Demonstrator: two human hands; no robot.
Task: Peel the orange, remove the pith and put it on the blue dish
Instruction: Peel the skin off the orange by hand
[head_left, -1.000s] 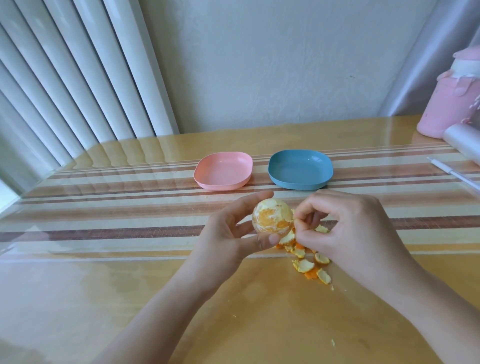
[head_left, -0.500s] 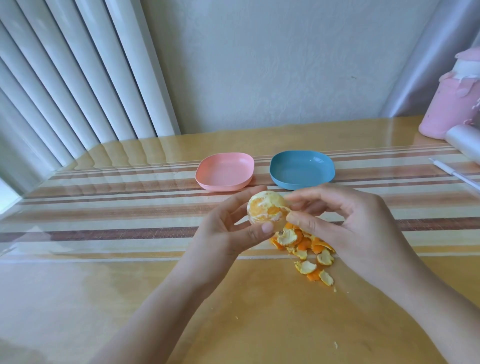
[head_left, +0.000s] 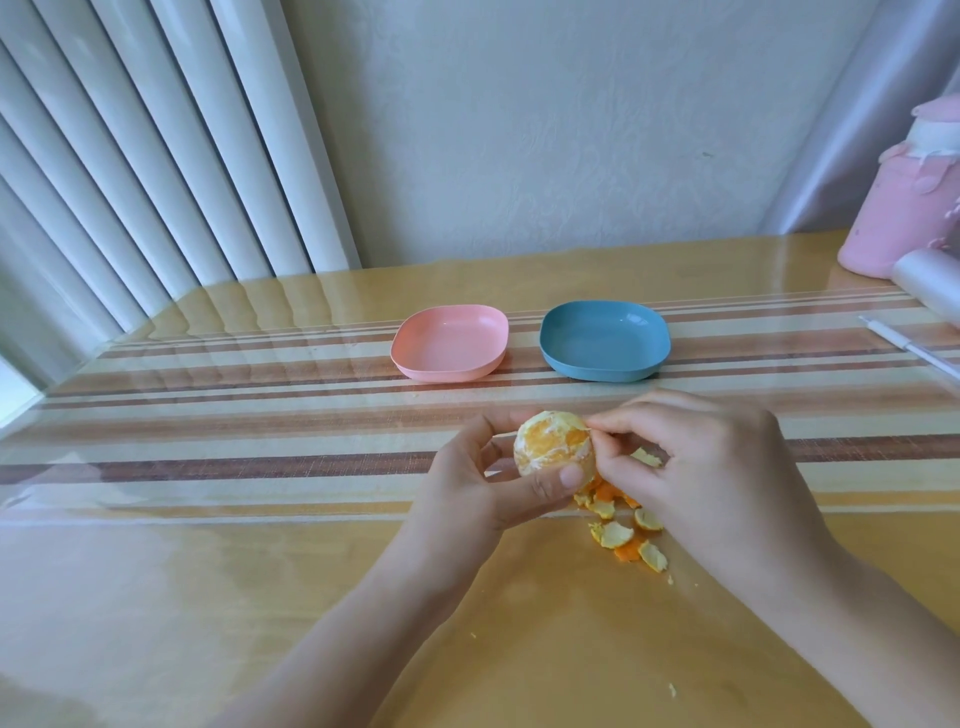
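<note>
My left hand (head_left: 478, 483) holds the peeled orange (head_left: 553, 448) between thumb and fingers, above the table. White pith patches still cover parts of its flesh. My right hand (head_left: 711, 467) is beside it on the right, its fingertips pinching a thin strand of pith at the orange's upper right edge. Several peel scraps (head_left: 621, 535) lie on the table under and between my hands. The blue dish (head_left: 605, 340) sits beyond my hands, with nothing in it.
A pink dish (head_left: 451, 343) stands left of the blue one. At the far right are a pink bottle (head_left: 904, 208), a clear roll (head_left: 930, 278) and a white pen (head_left: 914, 348). Vertical blinds (head_left: 156, 156) fill the left; a wall runs along the table's far edge.
The orange has been turned in my left hand. My right hand has moved from its lower right side up to the upper right edge, where it now pinches pith.
</note>
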